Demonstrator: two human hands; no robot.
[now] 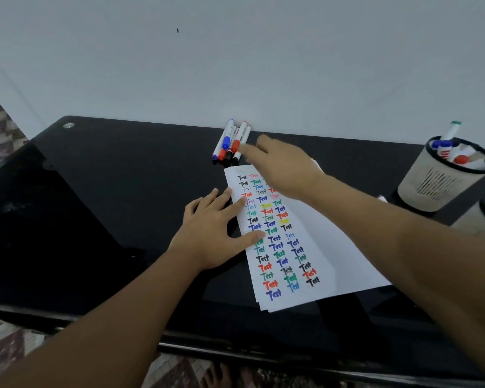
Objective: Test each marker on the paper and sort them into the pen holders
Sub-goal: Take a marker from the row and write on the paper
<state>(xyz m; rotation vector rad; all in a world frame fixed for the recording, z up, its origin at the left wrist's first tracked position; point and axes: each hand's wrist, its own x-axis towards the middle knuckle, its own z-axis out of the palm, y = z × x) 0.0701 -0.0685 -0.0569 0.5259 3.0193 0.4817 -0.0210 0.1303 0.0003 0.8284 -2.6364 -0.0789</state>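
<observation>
Left hand (207, 233) flat, pinning white test-scribbled paper (305, 247); right hand (280, 166), fingers extended and empty, reaches the capped marker pile (231, 144) at the black desk's (95, 191) back edge; risk: nudge scatters them.

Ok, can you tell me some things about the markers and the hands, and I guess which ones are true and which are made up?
1. The left hand lies flat on the edge of the paper. True.
2. The right hand is holding a green marker. False: it holds nothing; its straight fingers reach toward the loose markers.
3. The loose markers lie at the far edge of the black table, by the wall. True.
4. The pen holder on the right is empty. False: several markers stand in it.
5. The paper is blank. False: it has rows of the word "Test" in many colours.
</observation>
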